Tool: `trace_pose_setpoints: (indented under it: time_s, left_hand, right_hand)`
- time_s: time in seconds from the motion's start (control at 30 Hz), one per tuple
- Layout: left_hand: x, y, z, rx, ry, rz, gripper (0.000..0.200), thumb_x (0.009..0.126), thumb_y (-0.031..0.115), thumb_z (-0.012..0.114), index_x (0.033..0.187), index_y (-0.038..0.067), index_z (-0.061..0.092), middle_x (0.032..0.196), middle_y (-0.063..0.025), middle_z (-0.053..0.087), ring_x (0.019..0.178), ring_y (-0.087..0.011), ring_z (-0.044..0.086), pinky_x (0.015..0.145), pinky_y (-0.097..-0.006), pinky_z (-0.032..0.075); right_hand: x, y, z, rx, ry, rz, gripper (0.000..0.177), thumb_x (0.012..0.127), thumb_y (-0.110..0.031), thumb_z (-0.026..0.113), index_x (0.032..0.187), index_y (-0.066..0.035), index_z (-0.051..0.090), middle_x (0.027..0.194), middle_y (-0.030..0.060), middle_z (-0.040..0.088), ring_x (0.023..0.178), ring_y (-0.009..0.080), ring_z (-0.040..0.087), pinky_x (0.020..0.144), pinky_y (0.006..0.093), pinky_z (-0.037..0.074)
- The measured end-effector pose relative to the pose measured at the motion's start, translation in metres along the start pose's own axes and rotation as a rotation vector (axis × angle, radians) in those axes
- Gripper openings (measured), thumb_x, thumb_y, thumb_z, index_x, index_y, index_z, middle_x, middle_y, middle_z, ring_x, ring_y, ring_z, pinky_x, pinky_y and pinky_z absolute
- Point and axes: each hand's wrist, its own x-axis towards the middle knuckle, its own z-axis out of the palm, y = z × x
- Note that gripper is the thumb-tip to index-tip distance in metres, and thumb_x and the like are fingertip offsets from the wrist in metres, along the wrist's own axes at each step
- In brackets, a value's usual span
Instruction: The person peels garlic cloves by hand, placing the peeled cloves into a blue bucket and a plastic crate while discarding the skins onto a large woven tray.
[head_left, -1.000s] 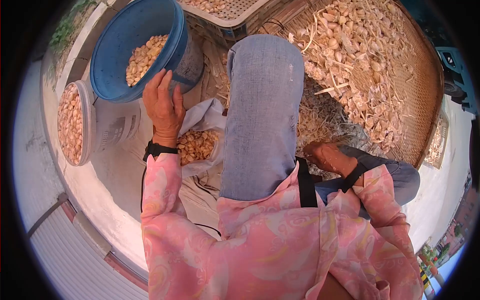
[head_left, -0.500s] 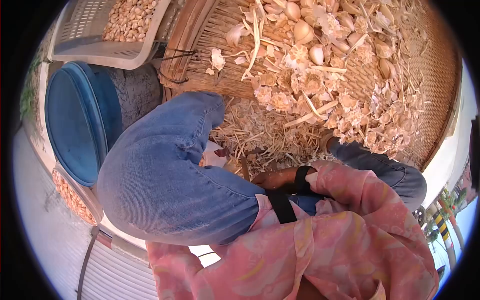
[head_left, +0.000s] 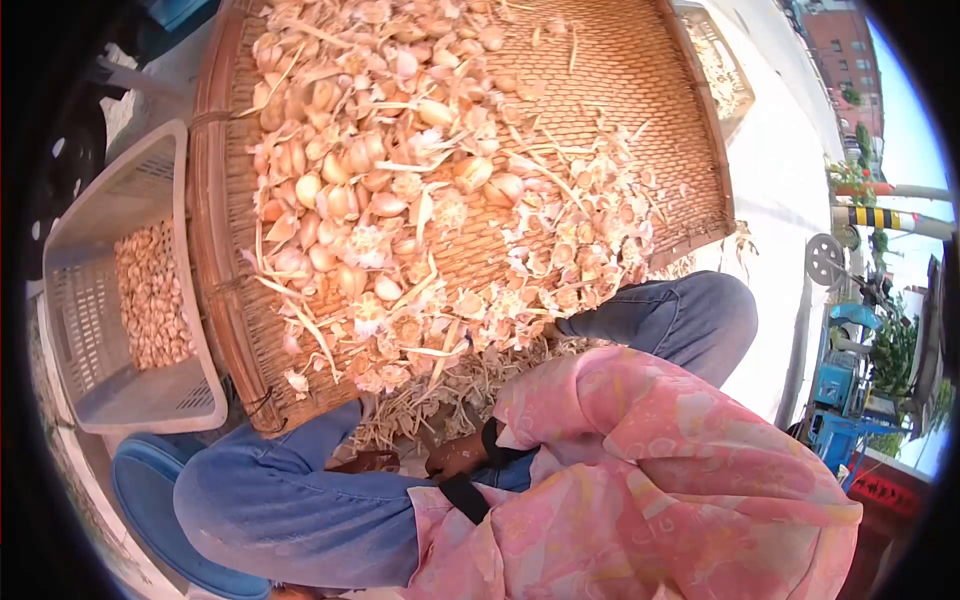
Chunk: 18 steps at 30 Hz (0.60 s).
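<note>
Woven tray [head_left: 620, 70], brown, rimmed; bearing loose garlic cloves [head_left: 308, 190], papery husks [head_left: 590, 240] and dry stalks [head_left: 385, 105], intermingled.

Soft pink sleeve [head_left: 680, 440] here, swirled with paler floral shapes and touches of yellow, against faded blue jeans [head_left: 300, 500]! Up top, a tan woven tray [head_left: 620, 90], ribbed all over, with cream and rosy-beige garlic [head_left: 340, 200]. Grey latticed crate [head_left: 90, 330] at left, deep blue bucket [head_left: 150, 490] lower left, yellow-and-black stripes on a pole [head_left: 885, 218] far right.
</note>
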Motion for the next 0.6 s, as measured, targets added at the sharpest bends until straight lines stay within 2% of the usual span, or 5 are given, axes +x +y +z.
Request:
trace_pose_setpoints:
  time_s: [0.03, 0.4, 0.47, 0.53, 0.6]
  left_hand:
    - [0.016, 0.033, 0.025, -0.013, -0.032, 0.085, 0.046, 0.082, 0.027, 0.059, 0.118, 0.0, 0.049, 0.106, -0.0129, 0.056, 0.097, -0.0221, 0.053, 0.08, -0.0353, 0.042]
    - [-0.024, -0.015, -0.065, 0.054, 0.335, 0.037, 0.043, 0.088, 0.029, 0.053, 0.116, -0.002, 0.049, 0.105, -0.0114, 0.056, 0.096, -0.0176, 0.053, 0.078, -0.0291, 0.043]
    - [-0.054, -0.041, -0.106, 0.01, 0.443, -0.06, 0.042, 0.089, 0.03, 0.052, 0.115, -0.002, 0.049, 0.105, -0.0111, 0.056, 0.096, -0.0168, 0.053, 0.078, -0.0279, 0.043]
    - [-0.107, -0.056, -0.147, -0.071, 0.584, -0.156, 0.042, 0.09, 0.03, 0.051, 0.115, -0.003, 0.049, 0.105, -0.0109, 0.056, 0.095, -0.016, 0.053, 0.077, -0.0268, 0.044]
    - [-0.16, -0.033, -0.178, -0.231, 0.736, -0.063, 0.042, 0.091, 0.031, 0.05, 0.115, -0.003, 0.049, 0.105, -0.0106, 0.056, 0.095, -0.0151, 0.053, 0.077, -0.0257, 0.044]
  right_hand:
    - [0.035, 0.072, 0.044, -0.102, 0.047, -0.037, 0.04, 0.083, -0.03, 0.051, 0.096, 0.007, 0.058, 0.094, 0.0268, 0.059, 0.091, 0.0387, 0.057, 0.078, 0.0443, 0.044]
    - [-0.028, -0.131, -0.027, -0.852, 0.035, -0.097, 0.029, 0.081, -0.023, 0.05, 0.08, 0.004, 0.061, 0.08, 0.0227, 0.061, 0.076, 0.0343, 0.058, 0.067, 0.0437, 0.043]
    - [-0.029, -0.137, -0.039, -0.645, 0.265, -0.353, 0.023, 0.081, -0.019, 0.05, 0.078, 0.001, 0.06, 0.075, 0.0174, 0.06, 0.068, 0.03, 0.057, 0.061, 0.042, 0.042]
    - [-0.07, -0.182, -0.051, -0.319, 0.415, -0.402, 0.017, 0.083, -0.017, 0.052, 0.083, -0.001, 0.058, 0.072, 0.0082, 0.061, 0.059, 0.0155, 0.059, 0.055, 0.0289, 0.047]
    - [-0.111, -0.213, -0.08, -0.37, 0.613, -0.437, 0.018, 0.084, -0.018, 0.054, 0.09, -0.001, 0.057, 0.078, 0.009, 0.061, 0.064, 0.0176, 0.061, 0.059, 0.0333, 0.048]
